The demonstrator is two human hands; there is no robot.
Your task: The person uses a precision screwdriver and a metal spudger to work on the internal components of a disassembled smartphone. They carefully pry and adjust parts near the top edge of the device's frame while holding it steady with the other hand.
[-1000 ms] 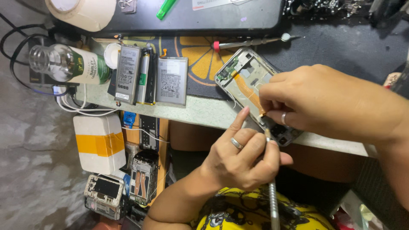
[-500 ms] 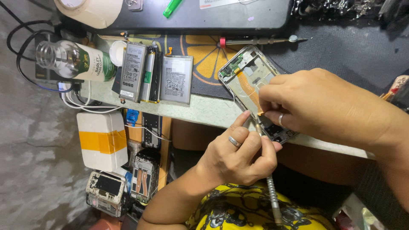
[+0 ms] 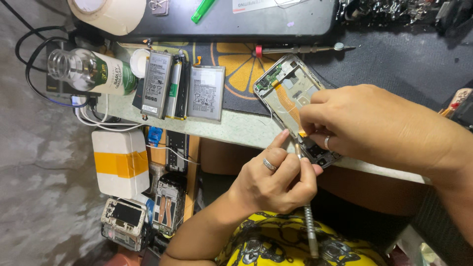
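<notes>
Working position: I am leaning over an opened phone (image 3: 288,98) that is lying at the front edge of the bench (image 3: 236,129), its lower end hanging just past the lip.
Left hand: my left hand (image 3: 276,180) is closing tight around a thin metal tool (image 3: 306,207), pinching the shaft between thumb and fingers; the forefinger is stretching up toward the phone.
Tool: it is standing nearly upright, its tip touching the phone's lower part, its ribbed handle trailing down toward my lap.
Right hand: my right hand (image 3: 364,123) is lying over the phone's lower right half, fingers curling down onto the frame and pressing it to the bench; I cannot tell whether anything is being pinched under the fingertips.
Phone: back is off, green board showing at the top end, an orange ribbon running down the middle.
Bench items: three flat batteries (image 3: 182,91) are lying side by side, well to the left of the phone; a clear bottle (image 3: 88,71) is lying on its side beyond them; a red-collared screwdriver (image 3: 300,49) is lying just above the phone.
Below bench: a white box with a yellow band (image 3: 119,162) is sitting near more stripped phones (image 3: 143,216).
</notes>
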